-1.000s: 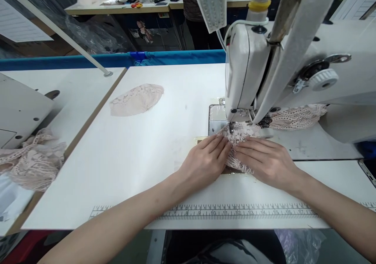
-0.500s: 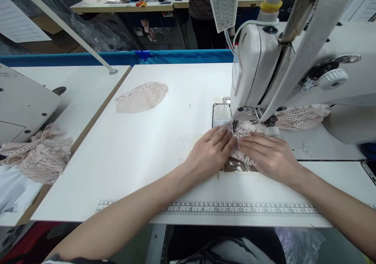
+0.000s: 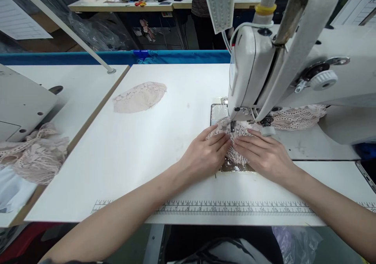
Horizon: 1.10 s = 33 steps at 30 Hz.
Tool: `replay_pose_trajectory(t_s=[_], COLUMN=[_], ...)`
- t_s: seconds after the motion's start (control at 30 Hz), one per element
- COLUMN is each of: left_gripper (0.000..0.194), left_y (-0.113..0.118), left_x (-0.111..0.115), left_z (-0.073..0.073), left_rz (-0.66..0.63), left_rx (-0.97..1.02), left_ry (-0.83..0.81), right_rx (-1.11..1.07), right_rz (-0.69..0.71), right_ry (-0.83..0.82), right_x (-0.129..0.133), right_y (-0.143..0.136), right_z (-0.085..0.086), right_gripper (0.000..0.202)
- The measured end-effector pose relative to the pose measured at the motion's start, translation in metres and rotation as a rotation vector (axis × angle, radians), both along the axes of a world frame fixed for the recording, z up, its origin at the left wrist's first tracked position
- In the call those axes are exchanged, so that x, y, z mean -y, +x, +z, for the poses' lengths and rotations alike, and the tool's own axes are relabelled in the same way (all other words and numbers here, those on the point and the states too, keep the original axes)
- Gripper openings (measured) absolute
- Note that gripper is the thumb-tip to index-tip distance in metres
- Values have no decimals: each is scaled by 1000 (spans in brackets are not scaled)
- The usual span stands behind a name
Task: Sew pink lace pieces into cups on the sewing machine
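Lace (image 3: 237, 156) lies on the table (image 3: 164, 150), its far part at the presser foot (image 3: 233, 126) of the sewing machine (image 3: 246, 68). My left hand (image 3: 205, 154) bears on its left side with the fingers held together; my right hand (image 3: 266, 156) lies on its right side, fingers extended and nearly flat. Both thumbs are out of sight, so I cannot tell whether either grip pinches the cloth or only presses it down. Step in hand, as I judge it: aligning and guiding the lace at the foot. The next move calls for light, even pressure from both hands, layers kept smooth, and fingertips kept clear of the foot. A separate lace piece (image 3: 140, 96) lies flat, well apart to the left.
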State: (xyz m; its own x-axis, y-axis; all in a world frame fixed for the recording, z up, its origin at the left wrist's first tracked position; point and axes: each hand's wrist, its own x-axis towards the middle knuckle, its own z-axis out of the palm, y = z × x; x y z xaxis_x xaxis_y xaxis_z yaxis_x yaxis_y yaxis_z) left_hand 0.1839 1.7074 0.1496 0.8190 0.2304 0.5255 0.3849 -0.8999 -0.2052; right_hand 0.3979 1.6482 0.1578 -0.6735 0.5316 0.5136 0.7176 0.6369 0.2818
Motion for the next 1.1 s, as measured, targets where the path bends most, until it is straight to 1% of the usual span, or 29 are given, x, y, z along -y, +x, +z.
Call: replay_pose_trajectory(t_s=[0.17, 0.33, 0.57, 0.63, 0.8, 0.9, 1.1], left_gripper=[31, 29, 29, 29, 38, 36, 36], left_y=[0, 0, 4, 5, 5, 5, 5], left_x=[2, 7, -2, -3, 9, 17, 15], left_z=[1, 0, -1, -1, 0, -1, -3], left_rz=[-1, -3, 15, 38, 110, 130, 138], left_rx=[-15, -4, 21, 21, 35, 52, 51], left_ry=[0, -3, 18, 27, -2, 6, 23], right_rx=[3, 15, 15, 13, 6, -9, -14], right_rz=[7, -20, -67, -89, -117, -102, -121], right_ry=[16, 24, 51, 60, 79, 79, 98], right_x=[-1, 0, -7, -8, -4, 1, 2], right_y=[0, 0, -2, -2, -5, -7, -7], right_z=[-1, -2, -2, -2, 0, 1, 2], right_gripper=[24, 24, 24, 24, 22, 20, 18])
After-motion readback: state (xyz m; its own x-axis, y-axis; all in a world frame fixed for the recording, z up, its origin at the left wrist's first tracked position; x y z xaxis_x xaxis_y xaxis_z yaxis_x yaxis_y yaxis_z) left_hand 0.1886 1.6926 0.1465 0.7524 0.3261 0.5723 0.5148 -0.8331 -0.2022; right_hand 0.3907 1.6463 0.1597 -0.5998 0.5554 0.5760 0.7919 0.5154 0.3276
